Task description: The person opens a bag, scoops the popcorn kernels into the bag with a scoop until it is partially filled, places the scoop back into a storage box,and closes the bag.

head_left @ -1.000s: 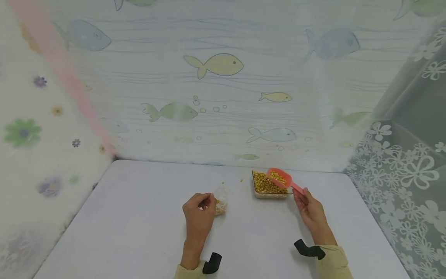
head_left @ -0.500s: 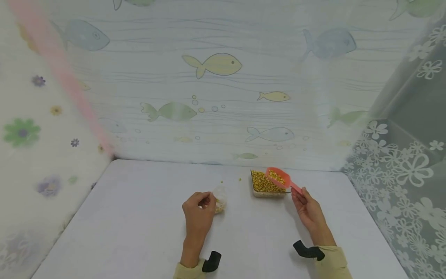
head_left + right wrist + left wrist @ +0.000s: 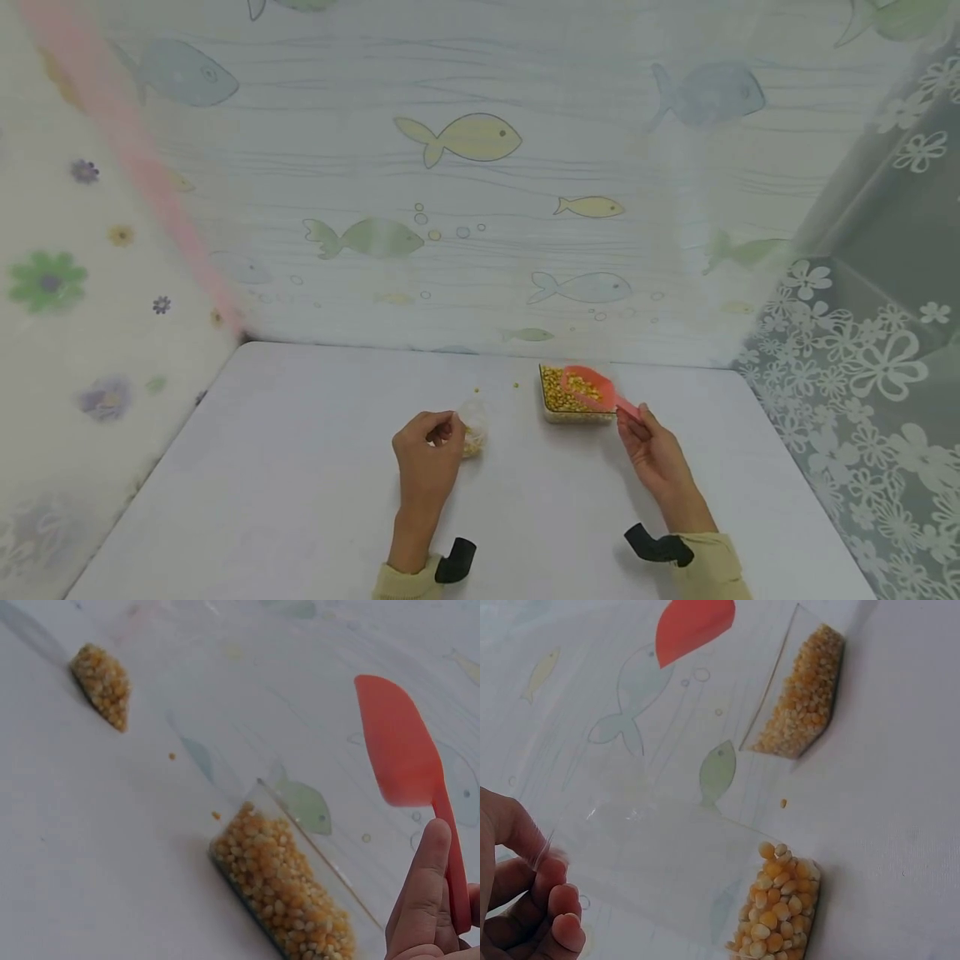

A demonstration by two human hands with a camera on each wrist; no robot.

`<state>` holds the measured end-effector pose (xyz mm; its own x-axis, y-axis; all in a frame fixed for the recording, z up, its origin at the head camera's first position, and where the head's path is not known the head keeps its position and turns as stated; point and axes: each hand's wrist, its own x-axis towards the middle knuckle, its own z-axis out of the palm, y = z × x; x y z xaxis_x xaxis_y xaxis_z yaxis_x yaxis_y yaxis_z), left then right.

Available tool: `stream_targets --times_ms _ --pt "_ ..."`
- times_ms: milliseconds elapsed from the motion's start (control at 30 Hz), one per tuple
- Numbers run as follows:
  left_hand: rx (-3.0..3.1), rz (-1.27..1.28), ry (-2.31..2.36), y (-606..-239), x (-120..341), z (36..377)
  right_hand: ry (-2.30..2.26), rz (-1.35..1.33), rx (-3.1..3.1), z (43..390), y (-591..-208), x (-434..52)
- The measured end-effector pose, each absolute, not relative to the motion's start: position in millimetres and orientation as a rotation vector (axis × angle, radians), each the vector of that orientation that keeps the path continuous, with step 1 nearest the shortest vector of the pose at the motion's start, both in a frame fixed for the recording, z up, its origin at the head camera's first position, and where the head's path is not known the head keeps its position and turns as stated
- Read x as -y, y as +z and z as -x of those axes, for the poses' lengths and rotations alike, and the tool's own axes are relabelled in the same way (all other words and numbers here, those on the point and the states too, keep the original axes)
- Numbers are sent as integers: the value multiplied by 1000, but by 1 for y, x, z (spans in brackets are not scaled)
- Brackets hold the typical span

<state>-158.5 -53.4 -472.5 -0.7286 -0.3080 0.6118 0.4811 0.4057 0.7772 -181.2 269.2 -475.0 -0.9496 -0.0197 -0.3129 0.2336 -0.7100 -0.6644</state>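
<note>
My left hand [image 3: 429, 454] pinches the top edge of a clear plastic bag [image 3: 652, 847] between thumb and fingertips. Corn kernels [image 3: 778, 904] fill the bottom of this bag, which stands on the table. On the right, my right hand [image 3: 662, 458] grips the handle of a red scoop [image 3: 401, 742]. Kernels lie in the scoop's bowl, seen in the head view; the right wrist view shows only its underside. The scoop is held above a rectangular glass container [image 3: 577, 417] heaped with corn kernels.
A loose kernel [image 3: 784, 803] lies on the white table [image 3: 300, 467] between bag and container, with another kernel [image 3: 476, 390] near the bag. Behind the table hangs a fish-patterned curtain [image 3: 360, 292]; a flowered curtain [image 3: 885, 433] borders the right side.
My right hand and the scoop have shifted slightly left and a little toward me, over the container. My left hand stays at the bag's edge.
</note>
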Motion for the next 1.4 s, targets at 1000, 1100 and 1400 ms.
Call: stream_targets --times_ms 1000,1100,1400 --pt "1992 88 -1454 -467 55 159 -2520 -364 -1446 183 -478 -196" --pt "1998 80 -1462 -468 55 158 -2505 -382 -1455 185 -478 -190" --pt "2013 76 -1456 -468 55 158 -2445 -368 -1596 185 -471 -180"
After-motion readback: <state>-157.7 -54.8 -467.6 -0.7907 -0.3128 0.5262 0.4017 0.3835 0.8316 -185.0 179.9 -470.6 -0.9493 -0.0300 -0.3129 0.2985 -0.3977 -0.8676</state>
